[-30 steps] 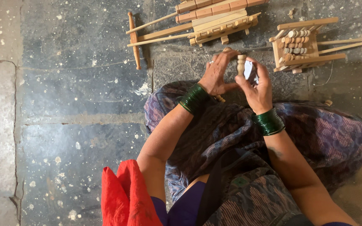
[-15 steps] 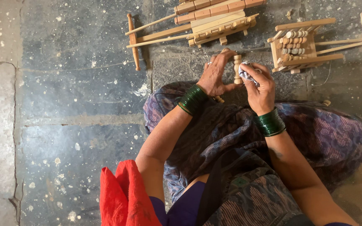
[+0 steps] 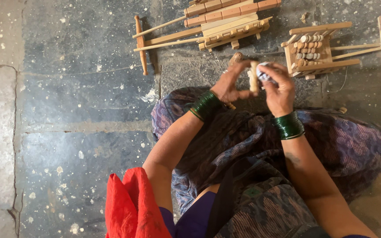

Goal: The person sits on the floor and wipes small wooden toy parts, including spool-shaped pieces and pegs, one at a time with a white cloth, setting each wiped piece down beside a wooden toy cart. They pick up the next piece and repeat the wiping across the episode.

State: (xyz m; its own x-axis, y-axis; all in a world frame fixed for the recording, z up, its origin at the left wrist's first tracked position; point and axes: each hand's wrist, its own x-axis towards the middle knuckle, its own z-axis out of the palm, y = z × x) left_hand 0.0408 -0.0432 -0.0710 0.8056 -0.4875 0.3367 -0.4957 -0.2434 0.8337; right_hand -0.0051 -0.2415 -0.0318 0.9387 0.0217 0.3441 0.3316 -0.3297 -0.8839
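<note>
The left hand (image 3: pixel 231 82) grips a small wooden spool (image 3: pixel 254 77) at upper centre, while the right hand (image 3: pixel 279 87) clasps white thread (image 3: pixel 262 72) beside it.

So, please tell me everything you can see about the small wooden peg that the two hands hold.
The wooden peg is a short, pale, rounded stick, seemingly bare wood. It stands nearly upright above the person's lap. The left hand pinches its lower end, while the right hand touches its upper side and also holds something small and white-blue, too blurred to identify.
</note>
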